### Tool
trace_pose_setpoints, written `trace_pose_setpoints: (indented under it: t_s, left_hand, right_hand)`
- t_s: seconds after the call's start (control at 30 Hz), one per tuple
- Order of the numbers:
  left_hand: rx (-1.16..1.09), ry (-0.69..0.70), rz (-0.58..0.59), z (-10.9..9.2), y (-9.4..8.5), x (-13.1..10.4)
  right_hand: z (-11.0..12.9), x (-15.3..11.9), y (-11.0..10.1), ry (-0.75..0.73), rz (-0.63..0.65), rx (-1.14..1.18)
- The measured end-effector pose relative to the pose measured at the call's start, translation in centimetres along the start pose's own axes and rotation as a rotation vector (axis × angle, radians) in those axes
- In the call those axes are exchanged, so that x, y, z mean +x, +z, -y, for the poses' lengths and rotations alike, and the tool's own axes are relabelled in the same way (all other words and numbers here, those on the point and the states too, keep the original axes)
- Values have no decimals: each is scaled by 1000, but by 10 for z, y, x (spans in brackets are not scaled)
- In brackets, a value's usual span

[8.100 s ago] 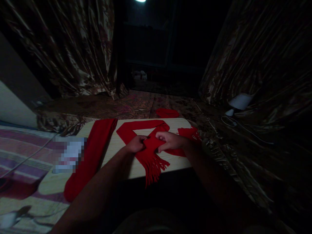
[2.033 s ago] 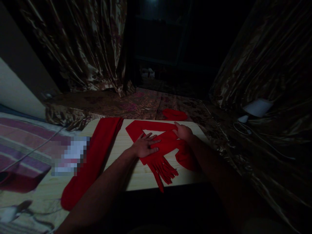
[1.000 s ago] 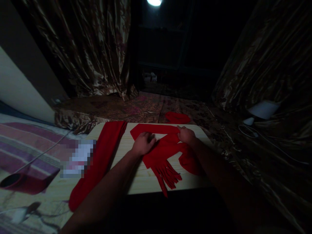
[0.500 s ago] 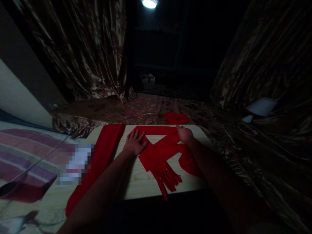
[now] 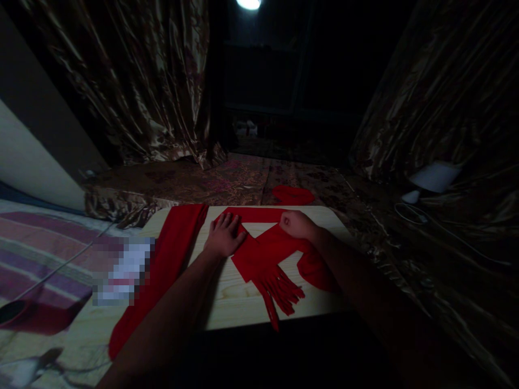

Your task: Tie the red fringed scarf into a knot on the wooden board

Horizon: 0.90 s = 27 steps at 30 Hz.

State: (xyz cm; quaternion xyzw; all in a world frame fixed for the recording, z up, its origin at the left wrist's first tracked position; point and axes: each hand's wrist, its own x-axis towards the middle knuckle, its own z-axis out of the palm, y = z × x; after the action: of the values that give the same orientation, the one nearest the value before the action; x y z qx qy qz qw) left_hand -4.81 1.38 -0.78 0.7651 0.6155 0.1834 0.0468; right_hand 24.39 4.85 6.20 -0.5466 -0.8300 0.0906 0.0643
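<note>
A red fringed scarf (image 5: 259,256) lies in a folded, crossed shape on a pale wooden tabletop (image 5: 231,300). Its tassels fan out toward the near edge. My left hand (image 5: 224,236) rests flat on the scarf's left part, fingers spread. Over its upper right bend my right hand (image 5: 298,223) is closed in a fist, with red fabric at its fingers; the pinch itself is partly hidden. Another rounded piece of red cloth (image 5: 318,270) sits beneath my right forearm. To the left stretches a long red cloth strip (image 5: 174,243), partly behind my left forearm.
Beyond the table, more red cloth (image 5: 292,194) lies on a patterned cover (image 5: 239,178). A small white lamp (image 5: 436,177) with a cord stands at the right. Striped bedding (image 5: 44,243) and a dark red container (image 5: 44,317) are at the left. Curtains (image 5: 162,81) hang behind.
My right hand has shifted left and slightly toward me along the scarf, turning into a tighter fist. My left hand stays in place on the fabric.
</note>
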Motion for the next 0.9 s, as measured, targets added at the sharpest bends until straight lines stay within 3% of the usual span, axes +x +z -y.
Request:
trace_pose_setpoints:
  t_s: [0.1, 0.23, 0.33, 0.5, 0.73, 0.9]
  left_hand:
    - [-190, 171, -80, -3, -5, -6]
    - [-554, 287, 99, -11, -6, -15]
    - [-621, 291, 271, -17, -7, -16]
    - [-540, 296, 353, -22, -14, -14]
    - [-466, 302, 365, -19, -11, -16]
    - [-462, 353, 315, -19, -7, -16]
  right_hand:
    - [5, -5, 5, -100, 321, 329]
    - [7, -11, 6, -86, 468, 494]
    - [14, -11, 1, -102, 507, 452]
    - [28, -4, -6, -133, 559, 499]
    - [39, -4, -18, -44, 478, 840]
    - [36, 2, -20, 33, 560, 615]
